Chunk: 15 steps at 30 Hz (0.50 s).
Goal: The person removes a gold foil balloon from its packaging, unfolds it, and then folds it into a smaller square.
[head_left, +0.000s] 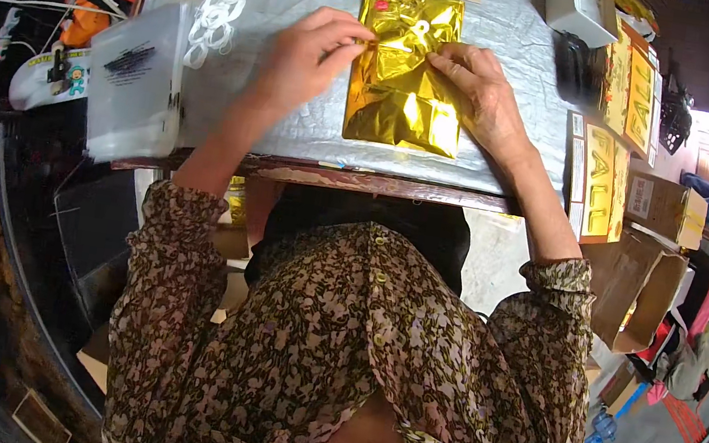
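Gold foil package centre; yellow-printed cartons right.

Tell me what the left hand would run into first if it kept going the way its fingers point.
The left hand points rightward across the gold foil packet. Going straight on, it would probably meet the right hand's fingertips first, which pinch the same packet just opposite it; the gap between them is small.

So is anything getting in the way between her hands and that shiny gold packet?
Nothing visible does. Both the left hand and the right hand already rest on the gold foil packet, fingertips pinching near its middle on the grey table cover.
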Motion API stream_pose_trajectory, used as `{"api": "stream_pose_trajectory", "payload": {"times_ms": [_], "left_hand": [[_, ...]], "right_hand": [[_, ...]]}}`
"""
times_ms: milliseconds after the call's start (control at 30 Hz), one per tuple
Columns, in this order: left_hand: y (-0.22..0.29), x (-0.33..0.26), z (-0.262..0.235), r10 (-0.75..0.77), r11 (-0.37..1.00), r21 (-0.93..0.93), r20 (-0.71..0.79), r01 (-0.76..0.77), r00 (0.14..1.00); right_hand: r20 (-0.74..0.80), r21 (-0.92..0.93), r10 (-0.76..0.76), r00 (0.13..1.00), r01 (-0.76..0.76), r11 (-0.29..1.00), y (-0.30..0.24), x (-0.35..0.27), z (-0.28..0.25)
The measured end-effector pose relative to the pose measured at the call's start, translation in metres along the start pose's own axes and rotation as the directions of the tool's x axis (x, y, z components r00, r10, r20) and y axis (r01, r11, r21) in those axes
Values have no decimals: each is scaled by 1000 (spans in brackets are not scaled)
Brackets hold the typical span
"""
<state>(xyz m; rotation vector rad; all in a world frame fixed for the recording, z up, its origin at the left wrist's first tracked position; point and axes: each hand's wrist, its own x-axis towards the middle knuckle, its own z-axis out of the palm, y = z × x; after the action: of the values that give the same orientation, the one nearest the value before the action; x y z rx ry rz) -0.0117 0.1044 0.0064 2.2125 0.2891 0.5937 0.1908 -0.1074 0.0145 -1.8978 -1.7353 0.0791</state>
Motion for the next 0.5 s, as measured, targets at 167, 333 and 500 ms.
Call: {"api": "stream_pose_trajectory", "payload": {"times_ms": [167, 333, 500], "left_hand": [[-4, -1, 1, 128, 986, 111, -11, -126, 992], [-2, -4, -6, 83, 989, 121, 51, -89, 995], [-4, 4, -13, 321, 929, 164, 91, -332, 943]], "right_hand": [[24, -65, -34, 999, 36, 997, 0, 3, 1], [51, -85, -28, 998, 33, 996, 6, 3, 1], [41, -61, -29, 999, 32, 998, 7, 2, 1]]}}
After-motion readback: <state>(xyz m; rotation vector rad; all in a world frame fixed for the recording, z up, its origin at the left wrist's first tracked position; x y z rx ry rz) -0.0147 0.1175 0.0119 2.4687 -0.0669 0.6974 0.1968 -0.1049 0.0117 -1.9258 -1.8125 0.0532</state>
